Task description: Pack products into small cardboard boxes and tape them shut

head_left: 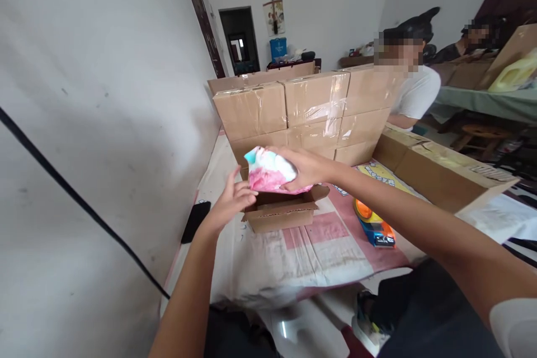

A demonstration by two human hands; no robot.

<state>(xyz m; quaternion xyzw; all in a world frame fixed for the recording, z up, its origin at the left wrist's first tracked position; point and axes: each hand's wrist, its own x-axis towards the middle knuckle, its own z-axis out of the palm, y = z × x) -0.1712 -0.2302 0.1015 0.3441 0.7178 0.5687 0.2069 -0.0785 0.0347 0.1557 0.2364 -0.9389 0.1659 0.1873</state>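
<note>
My right hand (300, 168) grips a soft pink, white and turquoise plastic package (271, 172) from its right side, over an open cardboard box (279, 219). The package hides part of the box's opening, and I cannot make out what is inside. At the package's lower left corner is my left hand (235, 196), its fingers apart; the fingertips are close to the corner and the box's left side, and contact is hard to tell. Right of the box, on the cloth-covered table (260, 263), stands a tape dispenser (375, 226) in orange, yellow and blue.
Taped cardboard boxes (251, 109) are stacked along the table's far side. More long boxes (444, 170) line the right side. A black phone-like object (196, 221) lies at the left edge, near the wall (92, 123). A person in a white shirt (422, 89) is behind the stack.
</note>
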